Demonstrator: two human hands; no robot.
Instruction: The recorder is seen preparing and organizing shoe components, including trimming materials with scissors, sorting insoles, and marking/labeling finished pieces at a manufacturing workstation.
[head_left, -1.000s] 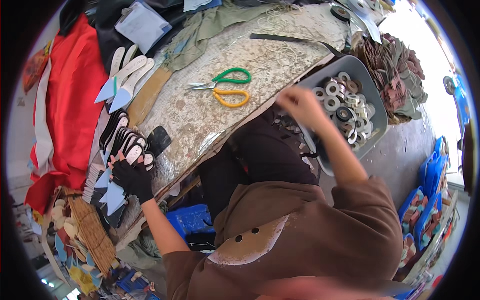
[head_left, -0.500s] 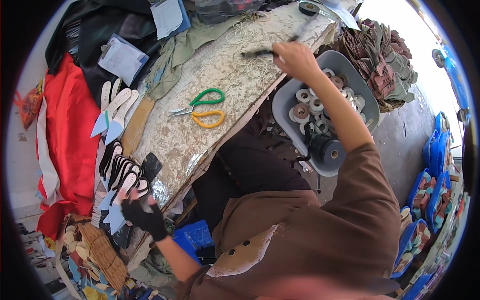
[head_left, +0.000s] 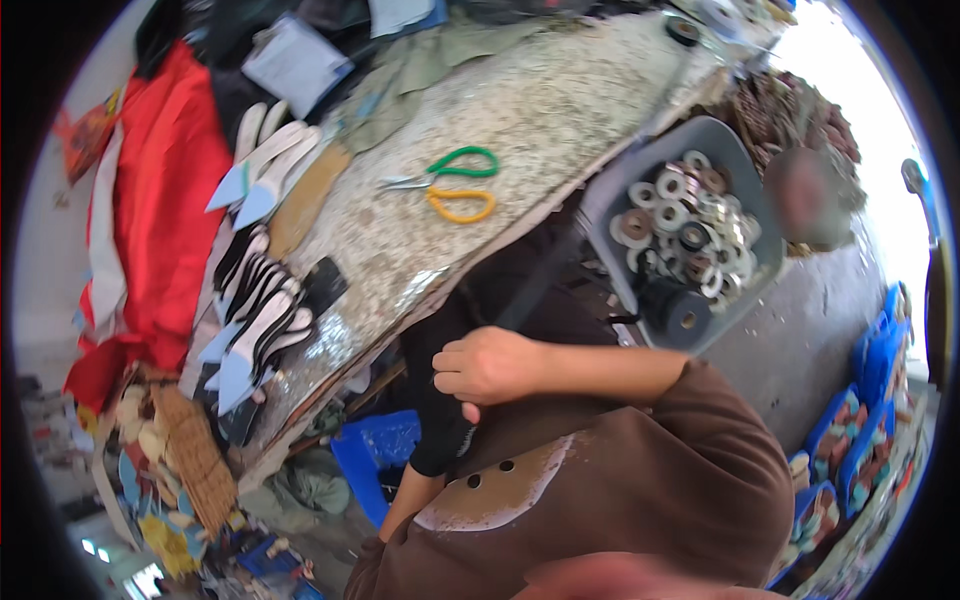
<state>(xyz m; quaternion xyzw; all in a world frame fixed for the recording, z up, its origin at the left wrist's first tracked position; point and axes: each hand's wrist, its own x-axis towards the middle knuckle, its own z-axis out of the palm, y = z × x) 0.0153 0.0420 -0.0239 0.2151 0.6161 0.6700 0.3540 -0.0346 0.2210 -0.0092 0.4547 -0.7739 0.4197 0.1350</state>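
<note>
My right hand (head_left: pixel 490 365) is closed in a fist in front of my body, gripping a long dark strip (head_left: pixel 545 275) that slants up towards the grey tray; the strip is blurred. My left hand (head_left: pixel 440 440), in a black glove, is right below and behind the right fist, and its fingers are hidden. Green and yellow scissors (head_left: pixel 450 185) lie on the speckled worktable (head_left: pixel 560 110), apart from both hands.
A grey tray (head_left: pixel 735 165) of tape rolls and rings sits at the table's right end. Black and white shoe-sole pieces (head_left: pixel 250 310) line the table's left edge, beside red cloth (head_left: pixel 165 230). Blue crates (head_left: pixel 385 455) stand on the floor below and at the far right.
My right hand came back from the far side of the table to my lap, bringing the dark strip. My gloved left hand left the table's edge and moved in under the right hand.
</note>
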